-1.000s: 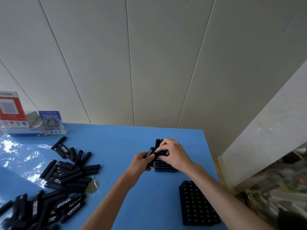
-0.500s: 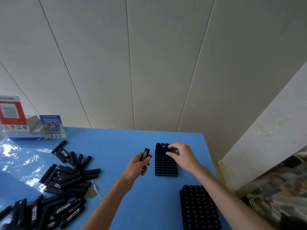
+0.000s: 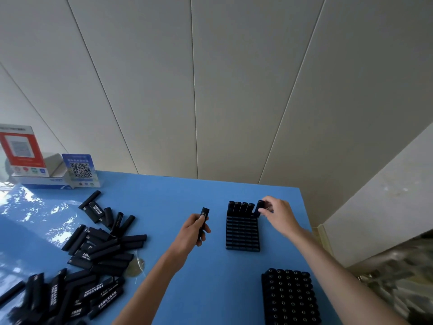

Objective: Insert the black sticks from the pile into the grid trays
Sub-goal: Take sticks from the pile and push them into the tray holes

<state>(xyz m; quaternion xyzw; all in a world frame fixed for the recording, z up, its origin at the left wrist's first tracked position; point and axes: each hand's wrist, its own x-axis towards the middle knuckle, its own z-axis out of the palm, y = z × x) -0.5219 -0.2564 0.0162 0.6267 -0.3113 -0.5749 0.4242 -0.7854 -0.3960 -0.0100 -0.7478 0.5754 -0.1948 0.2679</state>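
A: Starting at the left of the blue tabletop [image 3: 164,289], what did we see?

B: We saw the pile of black sticks [image 3: 93,252], short matte bars lying flat and crossed over one another, many with white lettering along one side. Behind them stood a red sign [image 3: 21,146] and a blue QR-code sign [image 3: 79,170] against the wall.

A: And our hands?

B: Our left hand [image 3: 192,231] was curled round one black stick [image 3: 203,215], its upper end poking out above the thumb, just left of the grid tray [image 3: 242,233]. That tray was black, with rows of open slots; we counted four sticks upright in its far row [image 3: 241,206].

A: The right hand?

B: Our right hand [image 3: 277,213] pinched a fifth stick [image 3: 259,207] at the tray's far right corner, the stick leaning a little. We could not tell whether it sat in a slot.

A: Anything nearer us?

B: A second tray [image 3: 290,299] at the lower right, apart from the first, filled with sticks whose round ends faced up.
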